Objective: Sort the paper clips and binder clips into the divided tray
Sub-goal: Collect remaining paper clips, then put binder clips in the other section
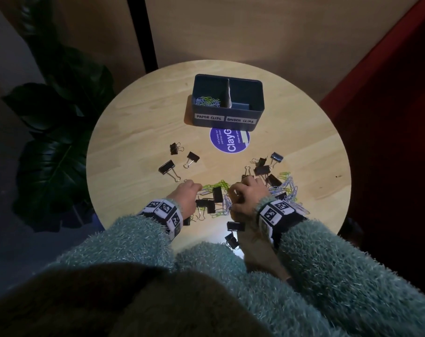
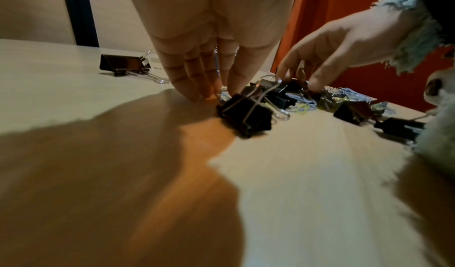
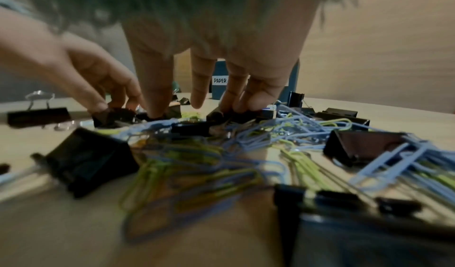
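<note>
A dark divided tray (image 1: pixel 227 124) stands at the far side of the round table, labelled PAPER CLIPS on the left and BINDER CLIPS on the right. Its left compartment holds coloured paper clips (image 1: pixel 208 100). Blue and green paper clips (image 1: pixel 288 188) lie mixed with black binder clips (image 1: pixel 262 170) near the front. My left hand (image 1: pixel 197 188) has its fingertips (image 2: pixel 204 94) bunched on the table at the pile's left edge; whether they pinch anything is hidden. My right hand (image 1: pixel 238 188) curls down onto a black binder clip (image 2: pixel 293 85), thumb and fingers either side.
Three black binder clips (image 1: pixel 167 166) lie apart on the left of the table. Two more (image 1: pixel 235 226) sit near the front edge, between my forearms. A round purple sticker (image 1: pixel 229 141) lies in front of the tray. A dark plant (image 1: pixel 60 142) stands left of the table.
</note>
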Motion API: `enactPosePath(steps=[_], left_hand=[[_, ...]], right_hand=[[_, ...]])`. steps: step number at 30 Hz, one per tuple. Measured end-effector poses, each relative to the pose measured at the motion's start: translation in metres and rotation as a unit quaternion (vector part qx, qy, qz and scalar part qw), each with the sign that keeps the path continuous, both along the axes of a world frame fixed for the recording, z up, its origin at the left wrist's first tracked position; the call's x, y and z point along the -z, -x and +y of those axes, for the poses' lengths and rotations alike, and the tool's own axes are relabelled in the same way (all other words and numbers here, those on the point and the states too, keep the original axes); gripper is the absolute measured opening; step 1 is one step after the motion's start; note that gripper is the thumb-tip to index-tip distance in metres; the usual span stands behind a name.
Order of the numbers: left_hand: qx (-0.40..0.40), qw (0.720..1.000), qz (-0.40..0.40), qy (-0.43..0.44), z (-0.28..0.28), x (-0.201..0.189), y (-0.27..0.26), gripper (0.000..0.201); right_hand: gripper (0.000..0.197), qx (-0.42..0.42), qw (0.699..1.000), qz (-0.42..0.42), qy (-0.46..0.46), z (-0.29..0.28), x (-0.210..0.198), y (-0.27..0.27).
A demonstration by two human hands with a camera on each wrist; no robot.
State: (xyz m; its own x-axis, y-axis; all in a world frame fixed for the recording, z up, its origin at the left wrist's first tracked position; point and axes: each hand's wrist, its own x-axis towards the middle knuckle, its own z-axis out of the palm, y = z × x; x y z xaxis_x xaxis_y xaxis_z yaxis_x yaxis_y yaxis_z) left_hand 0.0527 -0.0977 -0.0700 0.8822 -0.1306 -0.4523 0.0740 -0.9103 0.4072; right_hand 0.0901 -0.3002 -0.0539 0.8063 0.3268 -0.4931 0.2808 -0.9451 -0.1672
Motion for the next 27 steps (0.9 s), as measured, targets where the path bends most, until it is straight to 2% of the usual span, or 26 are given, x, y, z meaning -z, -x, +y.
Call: enactPosePath(steps=[4, 6, 10, 12, 17, 20, 22, 24, 27], left_hand=[[-0.002, 0.999, -0.050, 0.001, -0.001, -0.002, 0.000, 0.059], [0.019, 0.999, -0.048, -0.005, -0.002, -0.005, 0.000, 0.063], [0.097, 0.994, -0.025, -0.050, -0.010, -0.002, 0.001, 0.091], [0.119, 0.989, -0.029, -0.077, -0.015, 0.001, 0.002, 0.094], [0.080, 0.994, -0.065, -0.041, -0.015, 0.001, 0.004, 0.065], [0.040, 0.996, -0.066, -0.036, -0.003, 0.001, 0.005, 0.070], [0.027, 0.997, -0.061, -0.043, 0.004, 0.002, 0.004, 0.069], [0.030, 0.997, -0.056, -0.041, 0.009, 0.003, 0.004, 0.062], [0.034, 0.998, -0.047, -0.030, 0.012, 0.001, 0.007, 0.046]], right_hand=[[0.045, 0.014, 0.998, -0.058, 0.009, -0.011, 0.008, -0.004], [0.039, 0.031, 0.995, -0.094, -0.006, -0.014, 0.010, -0.004], [0.036, 0.024, 0.994, -0.106, -0.024, -0.010, 0.016, 0.004], [0.037, 0.018, 0.994, -0.100, -0.030, -0.004, 0.020, 0.010], [0.035, 0.020, 0.994, -0.101, -0.044, 0.005, 0.025, 0.018], [0.038, 0.007, 0.991, -0.119, -0.062, 0.011, 0.024, 0.022], [0.049, -0.013, 0.991, -0.113, -0.064, 0.019, 0.025, 0.026], [0.057, -0.027, 0.994, -0.088, -0.055, 0.028, 0.026, 0.026], [0.051, -0.039, 0.996, -0.063, -0.042, 0.037, 0.024, 0.018]])
